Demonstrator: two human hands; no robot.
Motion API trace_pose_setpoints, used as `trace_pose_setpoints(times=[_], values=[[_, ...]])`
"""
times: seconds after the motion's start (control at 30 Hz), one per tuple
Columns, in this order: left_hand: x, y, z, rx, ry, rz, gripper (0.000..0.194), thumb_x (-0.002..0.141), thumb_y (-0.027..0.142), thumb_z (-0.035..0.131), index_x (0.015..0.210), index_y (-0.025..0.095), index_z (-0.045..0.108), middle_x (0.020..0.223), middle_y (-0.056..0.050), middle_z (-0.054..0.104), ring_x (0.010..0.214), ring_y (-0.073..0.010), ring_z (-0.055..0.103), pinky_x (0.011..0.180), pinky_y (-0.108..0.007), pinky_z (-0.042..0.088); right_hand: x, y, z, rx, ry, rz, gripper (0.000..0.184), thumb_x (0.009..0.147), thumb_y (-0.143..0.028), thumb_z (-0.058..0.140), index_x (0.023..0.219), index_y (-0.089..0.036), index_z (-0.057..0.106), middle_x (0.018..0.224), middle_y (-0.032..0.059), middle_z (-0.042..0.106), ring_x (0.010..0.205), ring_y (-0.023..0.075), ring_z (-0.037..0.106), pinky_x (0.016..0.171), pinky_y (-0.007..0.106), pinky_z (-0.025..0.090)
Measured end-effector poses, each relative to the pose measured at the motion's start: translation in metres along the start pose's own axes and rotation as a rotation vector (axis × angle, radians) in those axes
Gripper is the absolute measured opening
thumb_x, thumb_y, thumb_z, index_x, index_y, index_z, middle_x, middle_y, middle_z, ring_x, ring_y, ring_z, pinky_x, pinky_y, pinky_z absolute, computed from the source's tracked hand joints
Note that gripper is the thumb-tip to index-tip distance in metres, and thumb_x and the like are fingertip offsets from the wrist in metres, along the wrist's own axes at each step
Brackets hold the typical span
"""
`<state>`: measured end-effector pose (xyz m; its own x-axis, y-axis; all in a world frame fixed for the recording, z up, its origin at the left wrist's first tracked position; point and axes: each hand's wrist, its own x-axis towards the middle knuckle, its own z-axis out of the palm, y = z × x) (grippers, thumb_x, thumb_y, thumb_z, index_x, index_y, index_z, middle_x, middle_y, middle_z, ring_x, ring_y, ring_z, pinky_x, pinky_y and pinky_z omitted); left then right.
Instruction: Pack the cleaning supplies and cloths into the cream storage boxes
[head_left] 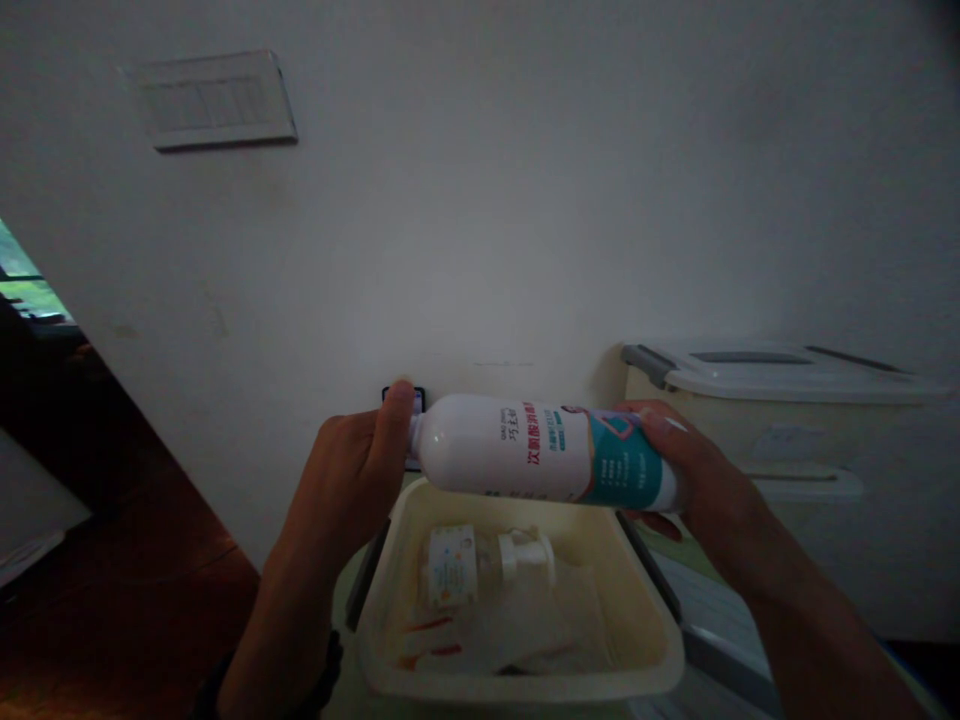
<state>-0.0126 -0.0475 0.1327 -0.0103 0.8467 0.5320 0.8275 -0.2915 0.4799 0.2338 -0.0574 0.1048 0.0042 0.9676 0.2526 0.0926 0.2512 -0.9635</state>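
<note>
A white disinfectant bottle with a teal and pink label lies sideways in the air, held level between both hands. My left hand is closed around its neck end, and the fingers cover the top. At the other end my right hand grips the base, thumb on the near side and fingers behind. Below the bottle stands an open cream bin. Inside it are a clear pump bottle with a white pump head, lying on its side, and some clear plastic wrapping.
To the right is a cream storage box with a white lid. A dark phone-like object shows partly behind my left hand. The white wall rises behind everything, carrying a switch panel. At lower left lies a reddish-brown floor.
</note>
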Motion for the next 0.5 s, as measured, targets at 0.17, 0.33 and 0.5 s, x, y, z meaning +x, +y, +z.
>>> trace_pose_setpoints(times=[0.17,0.33,0.5], values=[[-0.0016,0.0018,-0.0029,-0.055,0.063,-0.008,0.056,0.089,0.047,0.022,0.042,0.022,0.039,0.037,0.001,0.041,0.037,-0.0128,0.042,0.041,-0.027,0.03,0.0024,0.0038,-0.0016,0.022,0.006,0.051,0.045,0.077,-0.063,0.048,0.093,-0.021,0.052,0.052,-0.0048,0.049,0.035,0.0084,0.042,0.029,0.017,0.032],[-0.0018,0.0015,-0.0009,-0.07,0.065,-0.001,0.057,0.088,0.048,0.024,0.04,0.021,0.038,0.036,0.001,0.04,0.036,-0.0121,0.04,0.039,-0.026,0.029,0.003,0.0054,-0.0055,0.009,0.026,0.087,0.047,0.076,-0.064,0.048,0.093,-0.021,0.053,0.052,-0.0037,0.051,0.036,0.0098,0.046,0.028,0.017,0.033],[-0.0018,-0.0006,0.0023,-0.102,0.066,0.02,0.058,0.089,0.051,0.024,0.044,0.02,0.042,0.039,0.001,0.042,0.038,-0.012,0.042,0.039,-0.025,0.03,0.0002,0.0024,-0.0055,-0.005,0.003,0.054,0.046,0.078,-0.063,0.047,0.093,-0.02,0.053,0.054,-0.004,0.049,0.037,0.0089,0.044,0.03,0.018,0.033]])
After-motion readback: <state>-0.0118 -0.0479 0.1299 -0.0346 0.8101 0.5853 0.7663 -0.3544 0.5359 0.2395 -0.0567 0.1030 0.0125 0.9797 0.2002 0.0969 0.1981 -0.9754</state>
